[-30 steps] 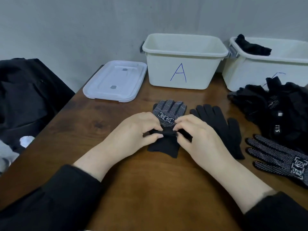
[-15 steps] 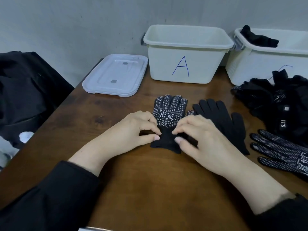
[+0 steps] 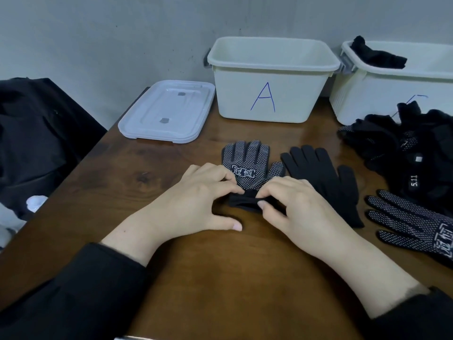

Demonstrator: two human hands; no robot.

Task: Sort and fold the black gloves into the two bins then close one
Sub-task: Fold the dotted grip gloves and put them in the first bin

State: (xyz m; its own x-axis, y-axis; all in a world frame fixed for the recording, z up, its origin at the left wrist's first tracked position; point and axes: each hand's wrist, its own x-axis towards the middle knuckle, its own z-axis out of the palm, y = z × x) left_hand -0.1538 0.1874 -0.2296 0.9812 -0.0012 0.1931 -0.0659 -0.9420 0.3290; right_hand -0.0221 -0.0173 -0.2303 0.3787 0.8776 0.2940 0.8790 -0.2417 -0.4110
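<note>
Dotted black knit glove mid-surface | cuff now rolled up since half a second ago | my left hand and right hand pinching it | fold started, binning pending

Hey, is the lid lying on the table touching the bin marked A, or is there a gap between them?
Cannot tell. In the head view the lid has its right edge running right up against the bin marked A near the bin's left wall, and no clear strip of table shows between them.
</note>
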